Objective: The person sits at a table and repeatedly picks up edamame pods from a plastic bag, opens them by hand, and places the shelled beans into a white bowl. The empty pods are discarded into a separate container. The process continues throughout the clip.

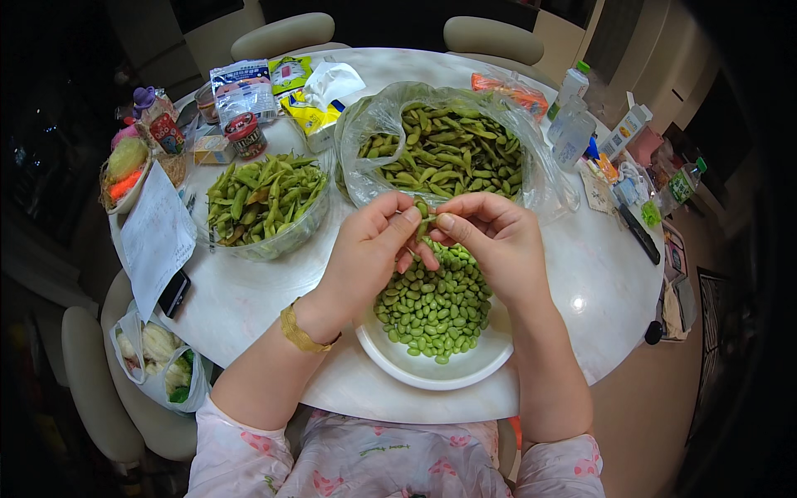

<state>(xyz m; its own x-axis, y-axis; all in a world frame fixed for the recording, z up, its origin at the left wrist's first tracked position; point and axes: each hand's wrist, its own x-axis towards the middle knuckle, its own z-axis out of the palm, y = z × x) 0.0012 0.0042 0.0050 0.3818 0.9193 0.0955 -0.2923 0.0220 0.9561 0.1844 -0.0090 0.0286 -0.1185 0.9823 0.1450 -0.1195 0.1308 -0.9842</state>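
Between my two hands, above a white bowl (436, 376), is a green soybean pod (423, 218). My left hand (380, 249) pinches it between thumb and fingers, and my right hand (492, 239) grips its other end with thumb and forefinger. Many shelled green soybeans (436, 311) lie in the bowl beneath. Behind my hands, an open clear plastic bag (367, 177) holds a heap of unshelled pods (454, 149). More pods (264, 199) fill a clear plastic container (280, 243) to the left.
A sheet of paper (159, 236) overlaps a phone (175, 292) at the left edge. Packets (243, 90) and a tissue pack (314, 115) stand at the back left. A black-handled knife (640, 235), bottles (570, 87) and a small box (626, 131) are on the right. Chairs surround the round table (598, 280).
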